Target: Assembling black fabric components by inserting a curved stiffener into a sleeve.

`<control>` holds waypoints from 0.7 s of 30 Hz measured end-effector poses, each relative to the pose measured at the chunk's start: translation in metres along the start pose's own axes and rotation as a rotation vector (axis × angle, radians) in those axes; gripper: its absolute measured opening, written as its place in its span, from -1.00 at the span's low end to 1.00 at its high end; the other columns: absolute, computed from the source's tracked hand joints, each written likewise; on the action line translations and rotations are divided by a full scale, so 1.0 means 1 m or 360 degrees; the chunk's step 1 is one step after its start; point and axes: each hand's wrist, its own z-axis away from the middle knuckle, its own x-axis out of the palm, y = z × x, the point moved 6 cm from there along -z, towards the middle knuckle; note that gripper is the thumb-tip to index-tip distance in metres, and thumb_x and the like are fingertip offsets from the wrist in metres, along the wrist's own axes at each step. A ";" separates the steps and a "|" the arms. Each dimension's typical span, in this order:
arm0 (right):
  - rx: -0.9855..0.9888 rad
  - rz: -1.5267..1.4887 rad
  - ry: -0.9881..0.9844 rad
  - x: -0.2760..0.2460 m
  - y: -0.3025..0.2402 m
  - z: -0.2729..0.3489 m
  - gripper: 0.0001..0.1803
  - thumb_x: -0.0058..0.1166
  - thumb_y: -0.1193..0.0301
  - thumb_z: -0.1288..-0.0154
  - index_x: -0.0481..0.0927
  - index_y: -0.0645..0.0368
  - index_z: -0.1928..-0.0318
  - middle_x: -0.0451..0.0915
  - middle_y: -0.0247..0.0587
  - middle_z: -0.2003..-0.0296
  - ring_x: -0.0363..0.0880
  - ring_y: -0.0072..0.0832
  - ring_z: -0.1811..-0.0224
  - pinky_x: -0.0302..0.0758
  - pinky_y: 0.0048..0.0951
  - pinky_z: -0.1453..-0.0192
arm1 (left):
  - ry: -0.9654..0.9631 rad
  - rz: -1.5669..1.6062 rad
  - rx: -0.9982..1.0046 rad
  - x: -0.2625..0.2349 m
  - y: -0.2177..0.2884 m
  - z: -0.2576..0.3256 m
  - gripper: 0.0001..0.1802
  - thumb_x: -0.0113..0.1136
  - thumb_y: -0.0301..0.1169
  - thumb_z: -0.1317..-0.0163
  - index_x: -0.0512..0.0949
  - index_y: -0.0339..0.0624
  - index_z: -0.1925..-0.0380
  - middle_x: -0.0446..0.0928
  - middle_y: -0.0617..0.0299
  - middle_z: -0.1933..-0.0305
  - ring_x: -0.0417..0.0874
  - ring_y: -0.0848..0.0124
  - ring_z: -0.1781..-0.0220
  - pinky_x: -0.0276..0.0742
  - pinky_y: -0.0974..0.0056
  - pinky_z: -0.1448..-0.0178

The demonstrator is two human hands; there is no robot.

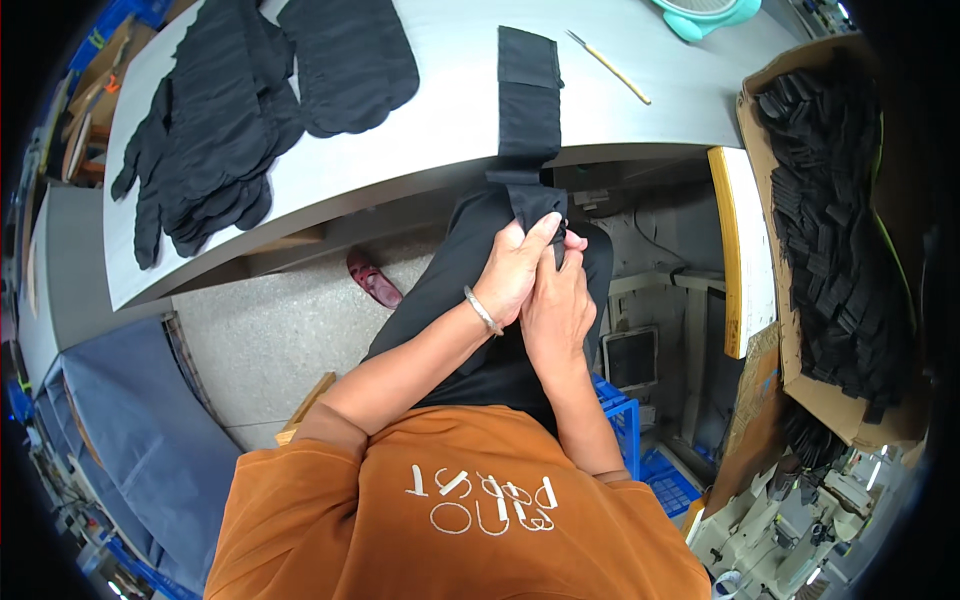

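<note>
Two hands (540, 285), grey table (450, 120) — speckled floor (270, 340)

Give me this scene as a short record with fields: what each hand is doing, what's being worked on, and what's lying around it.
left hand: gripping the lower end of the black fabric strip
right hand: closed against the same end, beside the left hand
strip position: lies on the grey table and hangs over its front edge
table left: pile of black glove pieces
table right: thin stick tool
far right: cardboard box of black pieces
below: black trousers on the person's lap
</note>
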 end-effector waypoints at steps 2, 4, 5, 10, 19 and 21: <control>0.0013 -0.0012 0.0015 0.002 0.008 -0.011 -0.67 0.12 0.44 -0.26 0.50 0.21 -0.03 0.49 0.05 0.26 0.61 -0.01 0.29 0.56 -0.08 0.33 | -0.0029 -0.0043 -0.0028 0.001 -0.007 -0.001 -0.56 0.01 -0.11 -0.51 0.60 -0.34 0.17 0.67 0.04 0.13 0.65 0.44 0.19 0.64 0.30 0.05; 0.0008 -0.0072 0.0032 0.006 0.017 -0.020 -0.66 0.14 0.50 -0.20 0.51 0.17 -0.02 0.49 0.08 0.35 0.61 0.00 0.33 0.55 -0.06 0.35 | -0.0036 -0.0068 -0.0058 0.002 -0.009 -0.006 -0.56 0.00 -0.12 -0.52 0.57 -0.36 0.07 0.66 0.04 0.08 0.66 0.41 0.12 0.62 0.26 -0.06; 0.0017 -0.0071 0.0044 0.003 0.021 -0.020 -0.66 0.14 0.50 -0.20 0.51 0.17 -0.02 0.49 0.08 0.35 0.61 0.00 0.33 0.55 -0.06 0.35 | -0.0048 -0.0076 -0.0060 0.002 -0.010 -0.007 -0.56 0.00 -0.12 -0.52 0.57 -0.36 0.07 0.66 0.04 0.08 0.66 0.41 0.12 0.62 0.26 -0.06; 0.0023 -0.0103 -0.0146 -0.006 0.010 0.003 -0.53 0.11 0.59 -0.15 0.48 0.08 -0.12 0.48 0.07 0.36 0.60 0.01 0.34 0.54 -0.03 0.35 | 0.0068 0.0166 -0.0153 0.001 0.013 0.004 -0.54 0.04 -0.08 -0.49 0.58 -0.34 0.08 0.65 0.11 0.05 0.64 0.43 0.02 0.57 0.26 -0.10; 0.0082 -0.0170 -0.0128 0.017 0.012 -0.029 -0.82 0.09 0.43 -0.27 0.55 0.16 0.13 0.57 0.18 0.31 0.65 0.06 0.30 0.55 0.00 0.34 | 0.0053 0.0047 0.0072 -0.002 0.008 -0.008 -0.59 0.03 -0.13 -0.50 0.58 -0.33 0.21 0.65 0.12 0.20 0.63 0.43 0.14 0.58 0.28 -0.02; 0.0111 -0.0116 -0.0136 0.020 0.008 -0.029 -0.81 0.09 0.44 -0.27 0.54 0.17 0.11 0.57 0.15 0.33 0.65 0.06 0.31 0.55 -0.01 0.34 | 0.0045 0.0047 0.0054 -0.005 0.013 -0.005 -0.61 0.05 -0.15 -0.49 0.57 -0.33 0.19 0.66 0.12 0.18 0.63 0.44 0.14 0.58 0.29 -0.02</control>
